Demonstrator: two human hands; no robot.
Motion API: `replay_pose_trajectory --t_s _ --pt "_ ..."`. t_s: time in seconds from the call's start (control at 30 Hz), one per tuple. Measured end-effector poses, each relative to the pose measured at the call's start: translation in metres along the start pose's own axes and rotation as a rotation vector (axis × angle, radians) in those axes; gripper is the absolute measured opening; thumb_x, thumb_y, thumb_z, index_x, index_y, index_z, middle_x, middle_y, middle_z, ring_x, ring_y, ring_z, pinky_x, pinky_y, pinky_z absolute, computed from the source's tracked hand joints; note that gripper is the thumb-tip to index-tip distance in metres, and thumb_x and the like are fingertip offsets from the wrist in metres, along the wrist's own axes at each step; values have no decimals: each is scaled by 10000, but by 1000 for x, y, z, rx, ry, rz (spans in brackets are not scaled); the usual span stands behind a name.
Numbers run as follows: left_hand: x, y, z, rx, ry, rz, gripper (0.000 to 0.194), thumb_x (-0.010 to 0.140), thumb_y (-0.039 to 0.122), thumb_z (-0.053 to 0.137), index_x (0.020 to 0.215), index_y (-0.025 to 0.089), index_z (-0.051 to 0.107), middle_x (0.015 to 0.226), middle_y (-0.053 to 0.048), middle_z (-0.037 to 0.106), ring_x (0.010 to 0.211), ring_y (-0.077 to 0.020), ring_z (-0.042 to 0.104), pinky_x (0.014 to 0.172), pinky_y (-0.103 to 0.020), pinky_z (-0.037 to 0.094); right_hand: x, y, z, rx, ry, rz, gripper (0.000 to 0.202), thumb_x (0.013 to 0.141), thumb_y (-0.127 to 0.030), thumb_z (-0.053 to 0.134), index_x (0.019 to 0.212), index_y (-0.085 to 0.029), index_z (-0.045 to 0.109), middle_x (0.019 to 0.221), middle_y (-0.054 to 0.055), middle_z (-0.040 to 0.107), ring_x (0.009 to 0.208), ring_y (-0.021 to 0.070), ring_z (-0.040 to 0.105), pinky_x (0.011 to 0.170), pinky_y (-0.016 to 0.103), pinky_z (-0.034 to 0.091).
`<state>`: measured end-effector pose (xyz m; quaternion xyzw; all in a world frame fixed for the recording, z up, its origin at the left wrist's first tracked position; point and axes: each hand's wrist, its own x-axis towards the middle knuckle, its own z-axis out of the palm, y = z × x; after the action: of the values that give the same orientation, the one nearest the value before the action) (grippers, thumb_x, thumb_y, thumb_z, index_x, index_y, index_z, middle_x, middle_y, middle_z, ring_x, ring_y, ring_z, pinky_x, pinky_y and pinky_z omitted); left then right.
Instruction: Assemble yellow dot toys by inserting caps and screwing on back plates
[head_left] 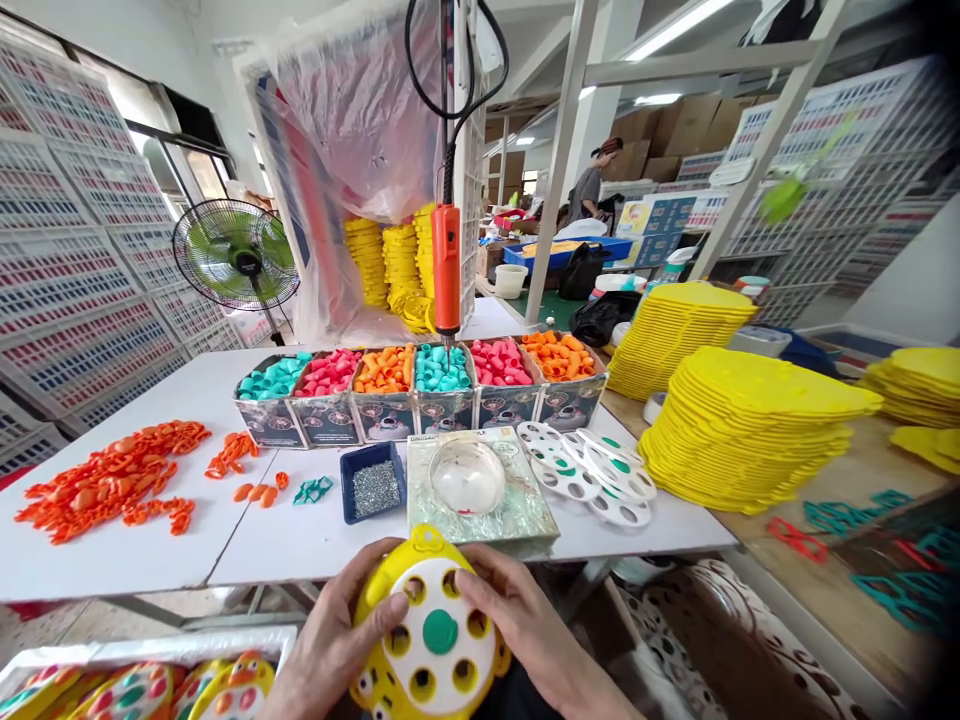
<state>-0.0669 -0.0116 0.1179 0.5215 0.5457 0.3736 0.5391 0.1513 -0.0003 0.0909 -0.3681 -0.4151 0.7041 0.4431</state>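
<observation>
Both my hands hold a yellow plastic toy body (365, 655) low in front of me, over the table's front edge. A white disc with round holes and a green centre knob (440, 632) lies on its face. My left hand (337, 635) grips the left side, thumb on the disc near an upper hole. On the right side my right hand (517, 625) grips it, its thumb also on the disc. Just beyond stands a box (517, 490) bearing a clear round dish (466, 478). To its left sits a dark blue tray of small screws (375, 487).
An orange electric screwdriver (447, 265) hangs over a row of bins (386, 415) with coloured plastic pieces. White discs (559, 465) and yellow body stacks (750, 440) are at right. Orange parts (112, 480) lie at left. A crate (150, 650) of assembled toys stands below.
</observation>
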Motion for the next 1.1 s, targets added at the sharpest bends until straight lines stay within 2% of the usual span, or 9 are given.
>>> replay_pose_trajectory --t_s 0.13,0.3,0.5,0.63,0.73,0.8,0.93,1.0,1.1 --pt "-1 -2 0 -192 81 45 644 789 555 759 1316 227 587 1270 -106 733 1126 -327 698 912 -363 586 -1 0 2 260 162 39 352 769 -484 814 965 -205 728 903 27 759 828 193 688 748 275 536" --pt "-5 -4 4 -262 89 41 539 814 524 752 1248 224 643 1246 -88 749 1196 -335 659 959 -376 564 3 0 2 384 268 58 358 719 -470 860 887 -184 724 879 49 774 806 199 706 737 282 558" --pt "-2 -7 7 -301 66 21 516 817 513 756 1230 221 651 1118 -85 790 999 -314 731 761 -335 603 7 7 1 418 266 37 308 797 -427 812 959 -187 707 981 61 780 859 196 716 778 292 572" --pt "-1 -11 7 -314 111 8 604 800 580 742 1270 221 620 1101 -112 780 926 -312 744 730 -371 622 5 -5 -6 321 283 -76 335 826 -466 770 999 -193 682 1051 79 775 918 229 725 799 320 593" --pt "1 -15 5 -236 163 30 603 770 605 757 1222 219 656 1115 -120 765 939 -297 736 737 -362 630 3 -22 -19 46 420 -310 359 824 -460 767 1068 -214 671 1086 78 771 929 250 734 800 332 610" --pt "3 -17 4 -200 212 37 587 751 618 765 1175 221 680 1112 -115 765 934 -285 734 731 -345 630 4 -33 -28 -258 507 -548 318 836 -393 766 1095 -229 681 1106 73 765 971 255 729 833 332 609" --pt "6 -19 6 -174 178 5 577 723 624 782 1115 208 701 1046 -107 785 910 -279 739 729 -334 625 20 -41 -41 -1023 433 -1025 264 901 -210 684 1161 -257 694 1170 79 733 1078 258 687 961 404 563" --pt "6 -20 7 -166 138 -10 572 714 624 788 1092 201 711 1019 -106 794 910 -286 742 739 -340 624 33 -37 -45 -1326 373 -1080 249 929 -152 619 1141 -256 700 1158 83 732 1045 261 687 979 465 540" --pt "6 -22 8 -176 129 -8 568 702 627 795 1070 201 719 1002 -103 803 906 -293 744 742 -353 622 48 -24 -50 -1552 254 -1001 253 926 -104 575 1088 -249 705 1182 85 722 1037 271 679 974 507 528"
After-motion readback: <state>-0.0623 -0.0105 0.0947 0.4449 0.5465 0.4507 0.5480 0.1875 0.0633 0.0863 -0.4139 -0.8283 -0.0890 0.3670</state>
